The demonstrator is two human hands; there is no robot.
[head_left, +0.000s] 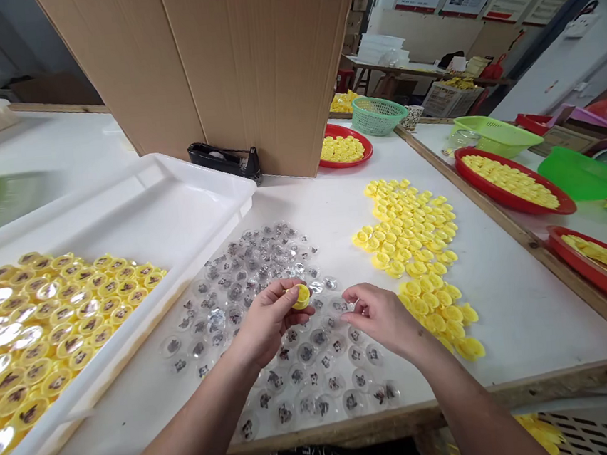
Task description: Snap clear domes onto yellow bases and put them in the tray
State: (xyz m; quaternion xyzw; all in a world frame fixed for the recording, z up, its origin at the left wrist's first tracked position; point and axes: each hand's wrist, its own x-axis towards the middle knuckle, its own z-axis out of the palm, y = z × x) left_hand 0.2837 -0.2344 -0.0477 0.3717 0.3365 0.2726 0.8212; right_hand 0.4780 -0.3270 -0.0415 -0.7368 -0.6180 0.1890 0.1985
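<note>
My left hand (267, 320) pinches a round yellow plastic cap (302, 296) between thumb and fingers, above a spread of clear plastic domes (293, 343) with dark printed pictures inside. My right hand (382, 318) hovers over the same spread, its curved fingertips close together beside a clear dome (333, 306). I cannot tell whether those fingertips grip anything. To the right lies a loose heap of yellow caps (409, 235). On the left, a white plastic tray (141, 214) holds rows of yellow-backed domes (60, 319).
A white table with a wooden edge (542, 247) carries red plates of yellow caps (511, 179) and green baskets (378, 114). A black tape dispenser (225, 162) stands against a tall cardboard partition (261, 67). Another table stands to the left.
</note>
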